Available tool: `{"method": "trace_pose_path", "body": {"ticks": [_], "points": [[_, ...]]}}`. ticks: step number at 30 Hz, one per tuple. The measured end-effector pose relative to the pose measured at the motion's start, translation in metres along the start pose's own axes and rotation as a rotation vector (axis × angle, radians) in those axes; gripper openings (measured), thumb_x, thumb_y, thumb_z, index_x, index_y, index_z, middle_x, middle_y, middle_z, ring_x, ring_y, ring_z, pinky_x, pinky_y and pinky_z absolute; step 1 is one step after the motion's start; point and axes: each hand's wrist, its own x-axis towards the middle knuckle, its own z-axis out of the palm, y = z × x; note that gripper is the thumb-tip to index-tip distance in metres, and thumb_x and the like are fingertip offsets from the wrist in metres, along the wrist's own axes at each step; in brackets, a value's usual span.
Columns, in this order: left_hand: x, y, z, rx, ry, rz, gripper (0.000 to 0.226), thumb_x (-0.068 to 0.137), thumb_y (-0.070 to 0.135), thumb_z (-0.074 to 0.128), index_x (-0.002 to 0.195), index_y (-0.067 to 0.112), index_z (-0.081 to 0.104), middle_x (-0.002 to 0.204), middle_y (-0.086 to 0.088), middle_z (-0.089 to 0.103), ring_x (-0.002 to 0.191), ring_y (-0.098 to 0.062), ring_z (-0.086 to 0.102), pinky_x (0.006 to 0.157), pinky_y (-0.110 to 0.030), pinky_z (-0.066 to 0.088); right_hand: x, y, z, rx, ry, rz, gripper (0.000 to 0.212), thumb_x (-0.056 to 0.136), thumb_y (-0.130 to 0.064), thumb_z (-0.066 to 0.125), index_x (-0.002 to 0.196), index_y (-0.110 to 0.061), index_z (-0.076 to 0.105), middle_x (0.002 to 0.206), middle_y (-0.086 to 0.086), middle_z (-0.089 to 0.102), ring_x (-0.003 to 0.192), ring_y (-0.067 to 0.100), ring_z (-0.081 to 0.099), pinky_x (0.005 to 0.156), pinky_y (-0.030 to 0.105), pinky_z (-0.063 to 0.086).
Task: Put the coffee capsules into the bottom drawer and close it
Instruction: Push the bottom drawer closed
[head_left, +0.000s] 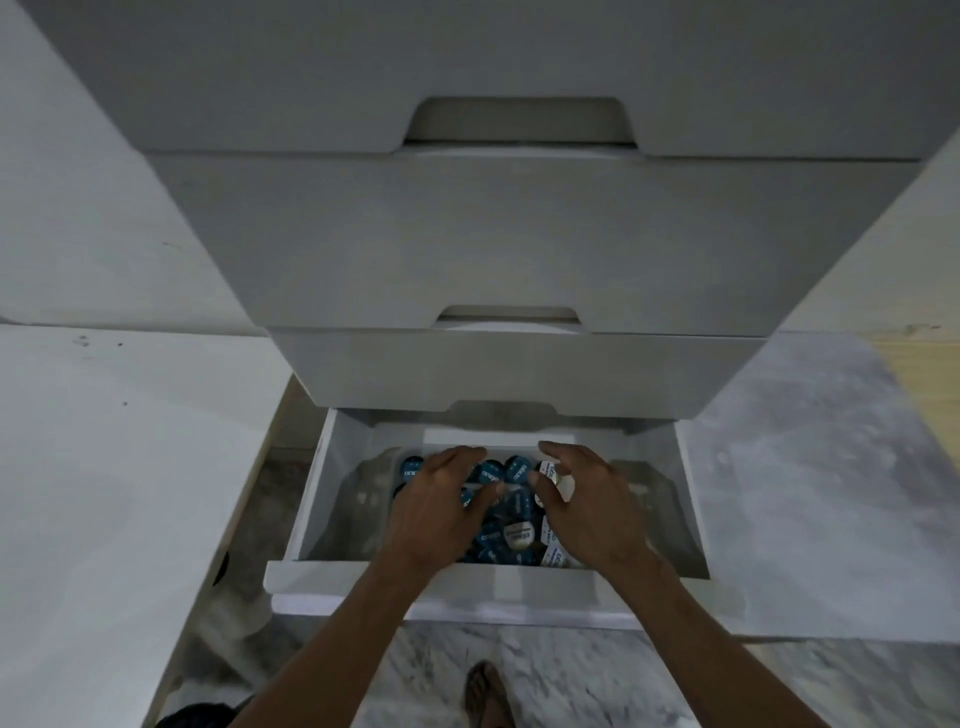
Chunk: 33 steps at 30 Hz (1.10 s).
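Your two hands reach down into the open bottom drawer (306, 499) of a grey drawer unit (488, 249), over a heap of coffee capsules (511, 525) lying in the middle of the drawer. Your left hand (441, 506) is spread flat, palm down, fingers straight across the blue-lidded capsules on the left of the pile. Your right hand (582, 509) is curled, thumb and fingertips closing on a white-labelled capsule (548, 474) at the far right of the heap; whether it is gripping it firmly or just letting it go cannot be told.

The capsules appear to be in, so the step in hand is likely settling them. Press the pile low and level, keep it away from the near front panel, and clear both hands before you push. Both forearms come in from the near edge, angled inward, wrists above the drawer front. Your sandalled foot (485, 693) stands on the marbled floor (810, 467) below.
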Motion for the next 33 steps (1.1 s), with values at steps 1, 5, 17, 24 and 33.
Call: {"method": "trace_pose_path", "body": {"ticks": [1, 5, 17, 24, 33], "points": [[-0.007, 0.005, -0.004, -0.001, 0.022, 0.004, 0.045, 0.091, 0.052, 0.056, 0.126, 0.023, 0.059, 0.123, 0.005, 0.065, 0.109, -0.012, 0.062, 0.089, -0.031, 0.054, -0.007, -0.005, -0.005, 0.012, 0.016, -0.008, 0.035, 0.091, -0.027, 0.066, 0.124, -0.016, 0.064, 0.120, -0.001, 0.067, 0.104, 0.013, 0.064, 0.086, 0.012, 0.039], [-0.050, 0.027, -0.021, -0.038, 0.129, -0.010, 0.045, 0.093, 0.053, 0.051, 0.126, 0.022, 0.057, 0.122, 0.003, 0.064, 0.105, -0.014, 0.062, 0.083, -0.032, 0.056, -0.043, -0.020, -0.023, 0.055, 0.066, -0.080, 0.032, 0.089, -0.022, 0.068, 0.121, -0.017, 0.065, 0.113, 0.002, 0.069, 0.093, 0.009, 0.063, 0.079, -0.003, 0.035], [-0.187, 0.046, -0.006, 0.174, 0.268, -0.028, 0.060, 0.093, 0.055, 0.041, 0.140, 0.017, 0.046, 0.148, -0.007, 0.045, 0.134, -0.026, 0.045, 0.106, -0.046, 0.044, -0.180, -0.009, 0.001, -0.057, 0.124, -0.128, 0.043, 0.093, -0.039, 0.055, 0.130, -0.019, 0.059, 0.132, 0.002, 0.059, 0.124, 0.021, 0.052, 0.101, 0.039, 0.049], [-0.163, -0.006, 0.002, 0.432, 0.241, -0.051, 0.082, 0.092, 0.068, 0.032, 0.155, 0.027, 0.001, 0.164, -0.004, -0.009, 0.151, -0.026, -0.008, 0.121, -0.052, 0.006, -0.155, 0.007, 0.031, -0.418, 0.301, -0.100, 0.070, 0.095, -0.055, 0.037, 0.155, -0.029, 0.012, 0.164, 0.004, 0.004, 0.151, 0.026, 0.002, 0.116, 0.058, 0.014], [-0.149, -0.051, 0.039, 0.491, 0.313, -0.050, 0.085, 0.090, 0.070, 0.031, 0.155, 0.026, -0.002, 0.164, -0.003, -0.010, 0.150, -0.027, -0.011, 0.120, -0.057, 0.000, -0.137, 0.044, 0.075, -0.603, 0.435, -0.097, 0.077, 0.093, -0.059, 0.036, 0.155, -0.026, 0.005, 0.164, 0.005, -0.003, 0.150, 0.029, -0.005, 0.114, 0.067, 0.003]]}}
